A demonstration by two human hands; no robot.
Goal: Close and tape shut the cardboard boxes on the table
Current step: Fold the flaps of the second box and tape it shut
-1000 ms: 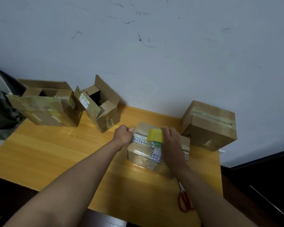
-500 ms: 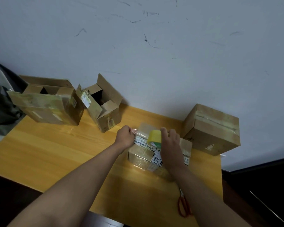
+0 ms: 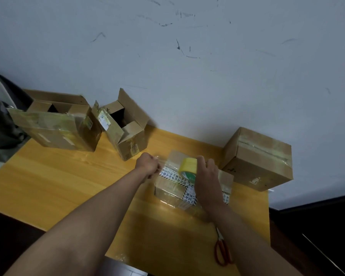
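Over the small box (image 3: 168, 187), the right hand (image 3: 207, 176) grips the tape roll (image 3: 188, 165); left of it, the left hand (image 3: 148, 165) pinches the tape's free end.

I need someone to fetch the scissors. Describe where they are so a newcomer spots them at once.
Start at the yellow wooden table and go to its near right corner. The scissors lie flat there, beside the right forearm. Their red handles set them apart from the brown cardboard boxes.

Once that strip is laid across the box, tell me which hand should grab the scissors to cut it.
Right, probably. The red-handled scissors lie on the table beside the right forearm. The right hand holds the tape roll, though; the left hand pinches the tape end further away.
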